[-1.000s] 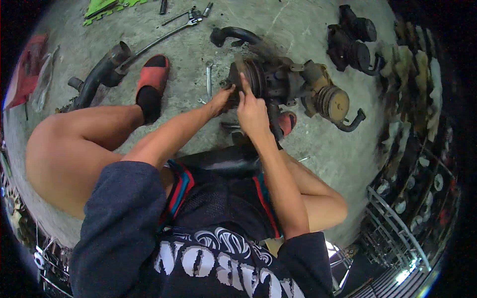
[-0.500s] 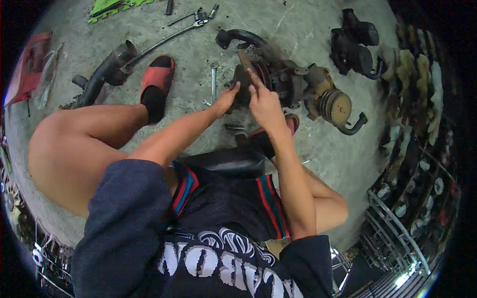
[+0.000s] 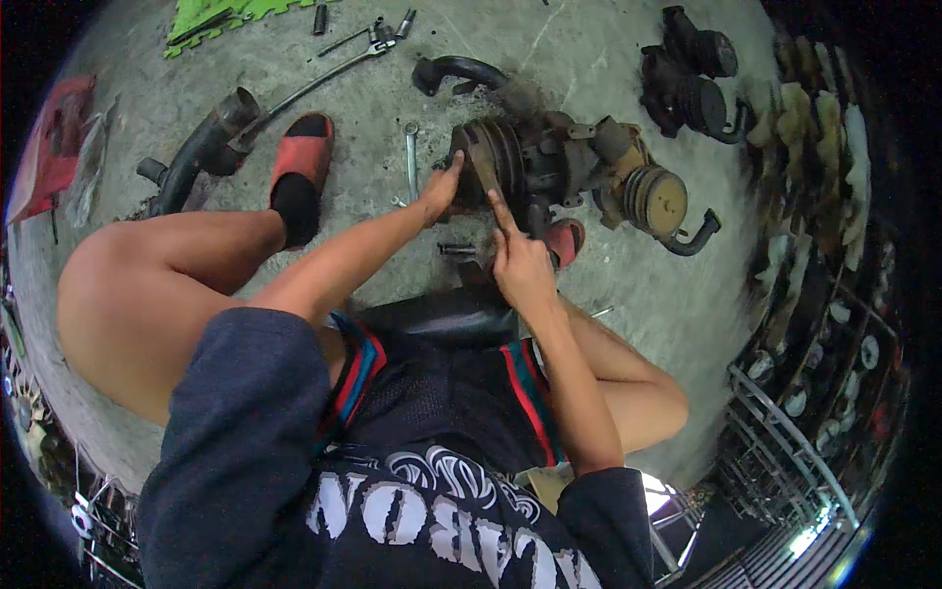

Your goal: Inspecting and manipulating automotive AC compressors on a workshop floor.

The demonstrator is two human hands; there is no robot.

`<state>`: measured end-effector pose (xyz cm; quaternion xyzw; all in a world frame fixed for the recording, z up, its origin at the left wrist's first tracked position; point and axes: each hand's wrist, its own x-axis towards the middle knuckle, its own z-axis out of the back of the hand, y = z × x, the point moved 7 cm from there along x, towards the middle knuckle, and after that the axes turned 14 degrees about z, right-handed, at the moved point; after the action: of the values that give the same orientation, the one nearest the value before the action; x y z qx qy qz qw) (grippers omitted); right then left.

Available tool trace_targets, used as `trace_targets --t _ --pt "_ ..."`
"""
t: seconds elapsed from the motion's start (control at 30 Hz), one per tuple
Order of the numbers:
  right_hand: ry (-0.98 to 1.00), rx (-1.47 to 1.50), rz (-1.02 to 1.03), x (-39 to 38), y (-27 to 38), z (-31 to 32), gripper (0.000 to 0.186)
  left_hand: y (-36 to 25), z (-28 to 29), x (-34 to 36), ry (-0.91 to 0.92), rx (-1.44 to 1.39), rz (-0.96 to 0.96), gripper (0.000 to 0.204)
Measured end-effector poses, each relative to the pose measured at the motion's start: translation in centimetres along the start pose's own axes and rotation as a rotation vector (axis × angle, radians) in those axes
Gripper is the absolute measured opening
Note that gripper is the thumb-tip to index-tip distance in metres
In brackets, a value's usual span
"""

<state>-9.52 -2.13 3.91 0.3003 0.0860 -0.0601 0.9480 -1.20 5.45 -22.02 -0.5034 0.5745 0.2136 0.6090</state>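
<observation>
On the concrete floor [image 3: 589, 69], well in from its edges, a dark grooved pulley [image 3: 504, 157] sits at the left end of a grimy engine assembly [image 3: 557, 157]. The right hand [image 3: 527, 277] has its index finger stretched along a flat brownish strip [image 3: 483, 167] lying against the pulley, its other fingers curled in, gripping the strip's near end. The left hand [image 3: 439, 194] touches the pulley's left side with its thumb up; its remaining fingers are partly hidden, so whether they grip cannot be told. Just left of that hand lies a wrench [image 3: 411, 162], and a curved black pipe [image 3: 459, 69] is beyond the pulley. A tan pulley unit [image 3: 653, 201] stands right of the assembly, with another dark assembly [image 3: 692, 83] nearer the floor's right edge. Toward the far left corner are a long-handled ratchet [image 3: 329, 74] and a green mat [image 3: 221, 20].
</observation>
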Motion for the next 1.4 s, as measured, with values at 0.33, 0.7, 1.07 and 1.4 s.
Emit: trace_targets --t 0.33,0.7,1.07,1.4 --pt "-0.032 -0.009 -0.007 -1.5 0.0 -1.8 0.062 -1.4 -1.7 -4.2 0.383 -0.172 0.17 0.08" --pt "-0.111 0.002 -0.021 4.7 0.2 -0.9 0.056 -12.7 4.8 -6.7 -0.256 0.799 -0.987 0.045" --pt "-0.072 -0.003 0.001 3.1 -0.5 -1.4 0.06 -13.9 4.2 -6.2 -0.225 0.909 -0.929 0.024" --pt "-0.06 -0.009 0.025 -0.1 -0.6 -2.7 0.064 -11.6 5.4 -4.8 -0.151 1.193 -0.926 0.025"
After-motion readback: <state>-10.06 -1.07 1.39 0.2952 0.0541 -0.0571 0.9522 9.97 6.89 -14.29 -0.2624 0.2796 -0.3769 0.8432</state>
